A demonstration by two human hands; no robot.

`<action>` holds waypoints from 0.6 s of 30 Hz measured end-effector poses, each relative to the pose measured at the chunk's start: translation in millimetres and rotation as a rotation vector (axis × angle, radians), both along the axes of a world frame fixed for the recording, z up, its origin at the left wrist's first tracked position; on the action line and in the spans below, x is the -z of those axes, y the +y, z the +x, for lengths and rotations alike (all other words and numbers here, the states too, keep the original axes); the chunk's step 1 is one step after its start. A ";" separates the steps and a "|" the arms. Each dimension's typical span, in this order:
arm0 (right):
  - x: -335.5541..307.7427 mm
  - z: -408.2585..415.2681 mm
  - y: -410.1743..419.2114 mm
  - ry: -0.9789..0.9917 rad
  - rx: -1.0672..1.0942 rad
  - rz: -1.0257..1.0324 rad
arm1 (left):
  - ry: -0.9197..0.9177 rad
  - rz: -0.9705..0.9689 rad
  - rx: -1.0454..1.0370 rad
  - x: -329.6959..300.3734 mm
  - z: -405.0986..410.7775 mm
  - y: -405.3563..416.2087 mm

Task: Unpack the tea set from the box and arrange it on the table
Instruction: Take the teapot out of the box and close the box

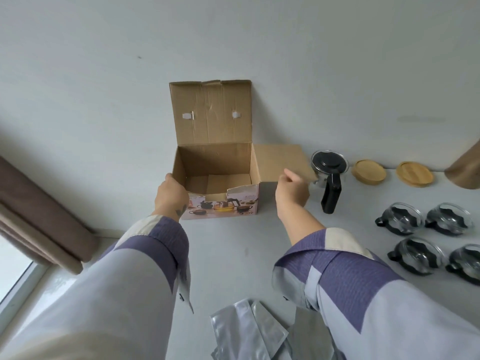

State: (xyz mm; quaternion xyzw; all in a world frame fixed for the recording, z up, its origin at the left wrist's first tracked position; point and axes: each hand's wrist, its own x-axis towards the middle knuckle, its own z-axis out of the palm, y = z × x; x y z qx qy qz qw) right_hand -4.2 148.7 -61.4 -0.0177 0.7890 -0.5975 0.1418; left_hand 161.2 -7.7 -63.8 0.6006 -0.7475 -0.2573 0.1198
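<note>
My left hand [170, 194] grips the near left corner of the box [217, 178], fingers curled over its rim. My right hand [292, 189] is just right of the box, beside its side flap [283, 162], which lies folded out flat toward the teapot [328, 175]. The fingers are loosely curled near that flap's front edge; I cannot tell whether they pinch the cardboard or only hover by it.

The box stands straight ahead of me on the counter [233, 255], between my two hands, its long side running left to right and its lid [211, 113] raised against the wall. From here the inside looks bare: only cardboard floor.

The tea set lies off to my right. The teapot is just past the flap, two wooden coasters [368, 170] sit beyond it along the wall, and four glass cups [401, 221] stand in a square nearer me. Crumpled plastic bags [246, 331] lie at the counter's near edge.

I judge the unpacking done. Whatever arranging remains is on my right hand's side, so that hand is the nearer one, while the left steadies the box.
</note>
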 end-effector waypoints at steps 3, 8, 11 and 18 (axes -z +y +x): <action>-19.1 6.7 -2.6 0.284 0.009 0.048 | 0.019 -0.001 -0.008 0.5 -1.3 3.2; -25.6 18.8 -5.1 0.612 -0.149 0.156 | 0.059 0.040 -0.007 -0.5 -4.2 8.0; -22.2 17.6 -2.6 0.727 -0.344 0.242 | 0.115 0.083 0.007 -1.3 -7.1 10.0; 2.0 8.6 9.1 0.701 -0.595 0.415 | 0.373 0.278 -0.062 0.9 -12.9 19.4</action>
